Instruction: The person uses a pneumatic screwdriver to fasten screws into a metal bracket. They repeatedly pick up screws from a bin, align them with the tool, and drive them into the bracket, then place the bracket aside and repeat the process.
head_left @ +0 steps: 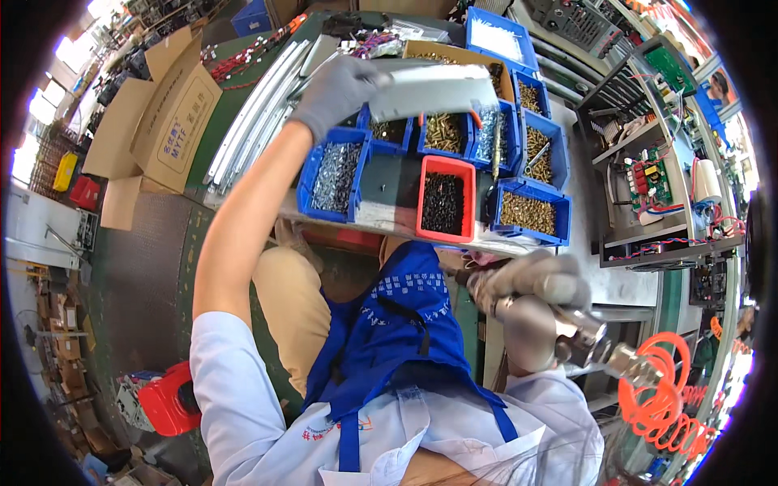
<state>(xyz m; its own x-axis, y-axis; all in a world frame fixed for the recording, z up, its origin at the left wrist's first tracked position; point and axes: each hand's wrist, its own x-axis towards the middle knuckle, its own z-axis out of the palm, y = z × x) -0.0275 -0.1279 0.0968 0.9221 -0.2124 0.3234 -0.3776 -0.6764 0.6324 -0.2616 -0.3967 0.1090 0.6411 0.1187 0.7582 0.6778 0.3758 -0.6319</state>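
My left hand [336, 93], in a grey glove, grips the end of a pale flat metal plate [433, 93]. The plate is held above the screw bins and blurs a little with motion. Lower right, my gloved right hand [539, 304] is closed round a metal air-powered tool [583, 336]. An orange coiled hose [660, 397] runs from the tool's rear end. Its front end points left, near the bench edge, and its tip is hard to make out. A red bin of black screws [443, 202] stands at the bench's front, between the two hands.
Blue bins hold silver screws [335, 176] and brass-coloured screws [528, 212]. Long metal strips [255, 113] lie at the left of the bench. An open cardboard box [166, 121] stands farther left. On the right is an open metal chassis with a green circuit board [648, 180].
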